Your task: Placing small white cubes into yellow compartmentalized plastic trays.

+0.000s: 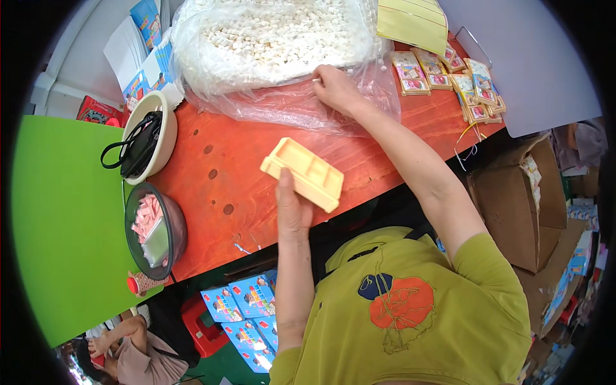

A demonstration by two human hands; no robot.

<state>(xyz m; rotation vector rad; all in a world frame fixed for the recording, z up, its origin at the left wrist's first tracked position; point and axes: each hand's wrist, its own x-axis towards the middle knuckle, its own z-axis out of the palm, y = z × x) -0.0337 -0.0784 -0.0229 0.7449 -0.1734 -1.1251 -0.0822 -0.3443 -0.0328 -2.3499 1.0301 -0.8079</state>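
We see what we take to be the filling step: a yellow tray (307, 173) is held ready while small white pieces are picked out singly. The next move, in our judgement, calls for a steady tray and a light, exact placing of a piece into one of its compartments.

Nearest us, the left hand (296, 208) grips the tray by its near side, thumb laid over the edge; the fingers beneath are hidden. The tray is tilted, apparently clear of the red table (212, 199). To the left of this hand we find a dark bowl (177, 228) of pink pieces (147, 213), and beyond it a cream basin (168, 136) with a black bag (142, 146).

Farther out, the right hand (333, 88) is closed to a pinch, a small white piece (316, 79) showing at its fingertips. It rests at the near edge of the clear plastic sheet (256, 109), beneath the heap of white pieces (276, 45). To its right lie small packs (410, 72).
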